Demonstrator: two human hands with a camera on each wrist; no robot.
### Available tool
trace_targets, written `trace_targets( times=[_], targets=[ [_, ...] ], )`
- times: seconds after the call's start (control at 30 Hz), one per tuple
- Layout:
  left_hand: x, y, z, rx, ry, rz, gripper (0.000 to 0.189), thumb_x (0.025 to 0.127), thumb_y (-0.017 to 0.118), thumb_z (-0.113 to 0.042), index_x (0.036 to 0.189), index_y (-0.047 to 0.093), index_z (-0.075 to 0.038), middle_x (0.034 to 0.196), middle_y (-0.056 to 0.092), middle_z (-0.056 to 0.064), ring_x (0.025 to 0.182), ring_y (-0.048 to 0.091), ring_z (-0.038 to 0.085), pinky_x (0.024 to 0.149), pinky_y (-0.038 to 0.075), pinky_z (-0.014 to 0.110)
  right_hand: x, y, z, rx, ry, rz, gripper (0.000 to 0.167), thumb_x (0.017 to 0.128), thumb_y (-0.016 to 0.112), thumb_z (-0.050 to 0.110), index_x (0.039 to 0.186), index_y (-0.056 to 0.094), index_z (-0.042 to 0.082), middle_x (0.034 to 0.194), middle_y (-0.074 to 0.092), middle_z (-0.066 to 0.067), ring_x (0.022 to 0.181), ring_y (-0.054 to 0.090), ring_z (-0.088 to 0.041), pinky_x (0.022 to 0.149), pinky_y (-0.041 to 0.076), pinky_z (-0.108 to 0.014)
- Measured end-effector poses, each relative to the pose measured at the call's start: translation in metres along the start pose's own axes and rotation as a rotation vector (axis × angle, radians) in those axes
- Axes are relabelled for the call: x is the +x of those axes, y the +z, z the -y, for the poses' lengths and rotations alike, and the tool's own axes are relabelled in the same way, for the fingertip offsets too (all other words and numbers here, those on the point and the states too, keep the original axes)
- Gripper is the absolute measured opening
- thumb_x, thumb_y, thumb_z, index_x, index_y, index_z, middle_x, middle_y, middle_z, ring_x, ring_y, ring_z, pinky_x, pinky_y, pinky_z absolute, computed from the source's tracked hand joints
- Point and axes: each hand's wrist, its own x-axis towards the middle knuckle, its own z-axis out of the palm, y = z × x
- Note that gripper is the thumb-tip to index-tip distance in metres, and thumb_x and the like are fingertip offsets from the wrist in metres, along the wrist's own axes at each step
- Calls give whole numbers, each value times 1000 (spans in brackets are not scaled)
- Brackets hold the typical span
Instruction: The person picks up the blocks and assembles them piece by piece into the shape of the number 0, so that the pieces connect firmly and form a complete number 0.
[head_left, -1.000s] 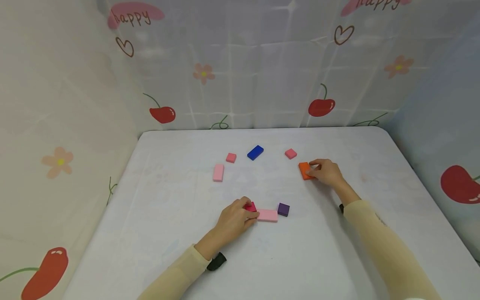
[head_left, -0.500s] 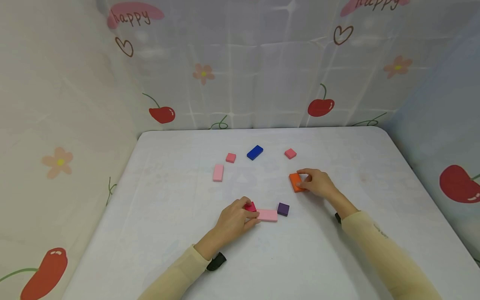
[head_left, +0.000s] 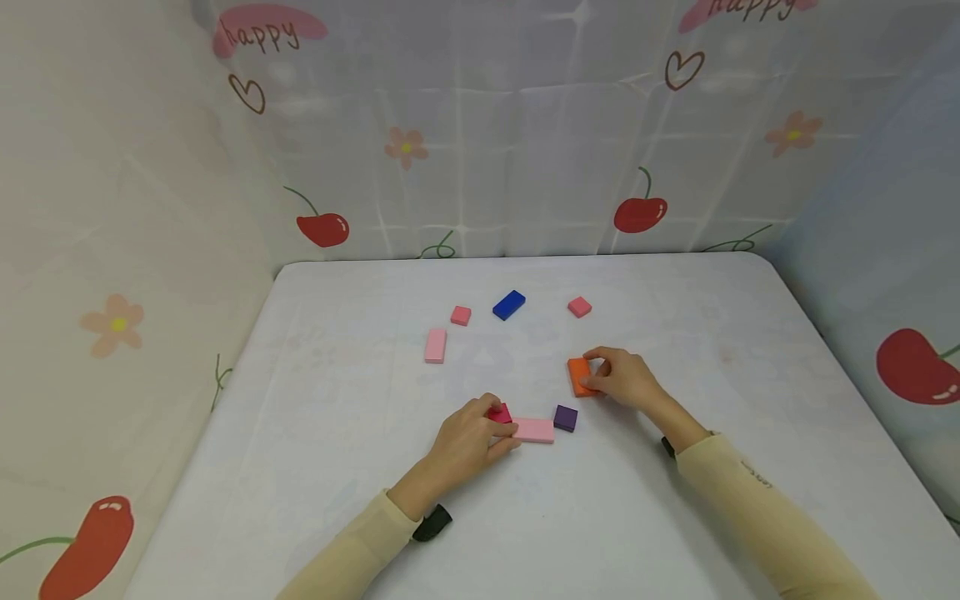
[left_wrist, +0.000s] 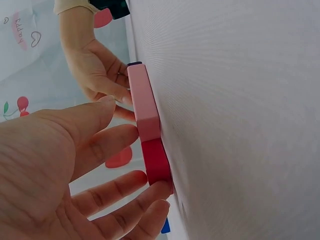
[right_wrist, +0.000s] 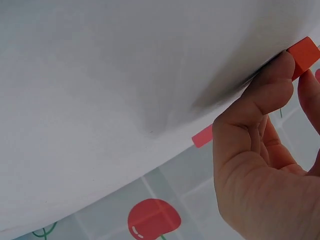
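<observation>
In the head view, my left hand [head_left: 467,435] rests its fingertips against a small red block [head_left: 500,414] and the end of a pink rectangular block [head_left: 533,431]. The left wrist view shows relaxed fingers at the side of the red block [left_wrist: 157,160], which meets the pink block [left_wrist: 145,97] end to end. A dark purple block [head_left: 566,418] lies at the pink block's right end. Between thumb and fingers, my right hand [head_left: 628,381] pinches an orange rectangular block [head_left: 580,377], just beyond the purple one. The orange block [right_wrist: 303,56] is partly hidden in the right wrist view.
Farther back on the white table [head_left: 337,367] lie a blue block [head_left: 509,305], a small coral block [head_left: 461,316], another coral block [head_left: 579,307] and a light pink block [head_left: 436,346]. A printed curtain [head_left: 517,167] stands behind the table's far edge.
My right hand has brought the orange block toward me and to the left, closer to the purple block. The left hand stays at the red and pink blocks.
</observation>
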Motion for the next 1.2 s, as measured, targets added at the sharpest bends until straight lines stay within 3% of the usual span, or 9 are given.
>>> trace_targets(
  times=[1.2],
  targets=[
    [1,-1,-2,1,-24,22,28,83,78,-35,104,79,-16,108,62,5,89,58,16,74,51,23,-4,16,17,5,-26,27,44,88,72,18,125,59,-1,77,64,-5,65,54,-15,60,42,-27]
  ],
)
